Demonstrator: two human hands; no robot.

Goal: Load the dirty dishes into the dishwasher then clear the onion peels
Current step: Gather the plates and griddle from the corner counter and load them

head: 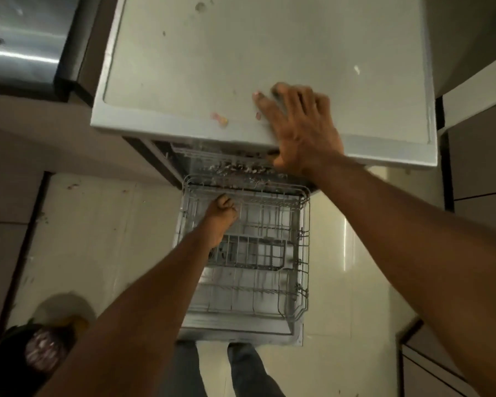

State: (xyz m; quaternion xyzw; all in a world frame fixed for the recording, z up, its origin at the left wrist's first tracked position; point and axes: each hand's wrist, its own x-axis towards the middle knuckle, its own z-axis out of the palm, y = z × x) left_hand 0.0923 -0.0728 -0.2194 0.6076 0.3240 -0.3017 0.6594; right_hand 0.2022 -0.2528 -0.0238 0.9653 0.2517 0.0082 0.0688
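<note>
The dishwasher stands open below me, its white top [241,53] seen from above. The grey wire lower rack [269,253] is pulled out over the lowered door [241,328] and holds no dishes. My left hand [221,216] reaches down into the rack with its fingers curled around the wires near the rack's far rim. My right hand [301,127] lies flat on the front edge of the dishwasher's top, fingers spread. A few pinkish onion peel bits [220,119] lie on the top, just left of that hand. Pale crumbs [235,167] sit along the machine's opening.
A dark bin [35,351] with a bag of scraps stands on the tiled floor at lower left. A steel counter [20,44] is at upper left. Cabinet fronts [481,167] line the right side. My legs [241,371] are at the door's near edge.
</note>
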